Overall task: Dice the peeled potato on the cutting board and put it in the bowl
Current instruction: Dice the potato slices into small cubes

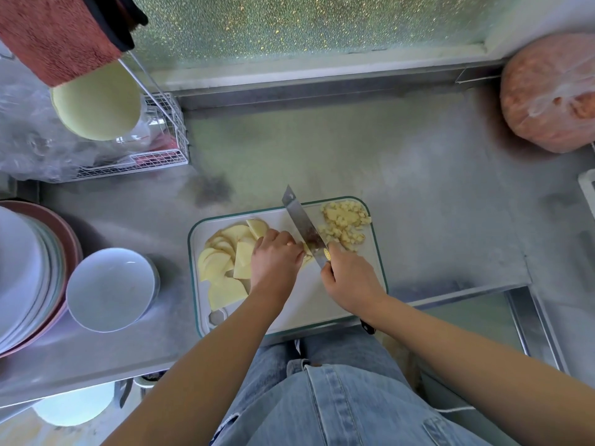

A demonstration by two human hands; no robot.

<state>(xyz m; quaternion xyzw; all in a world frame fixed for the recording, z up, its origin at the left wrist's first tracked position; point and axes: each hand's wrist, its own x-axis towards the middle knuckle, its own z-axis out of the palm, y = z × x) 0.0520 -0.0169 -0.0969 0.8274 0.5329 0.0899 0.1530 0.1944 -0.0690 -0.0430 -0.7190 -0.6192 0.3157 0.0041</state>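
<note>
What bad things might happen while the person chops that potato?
The knife comes down right beside the left hand, which pins the piece being cut, so a fingertip might get nicked. The diced potato is heaped at the far right edge of the cutting board, so bits may roll off onto the counter. The bowl sits off to the left, so cubes might drop on the way over.
</note>
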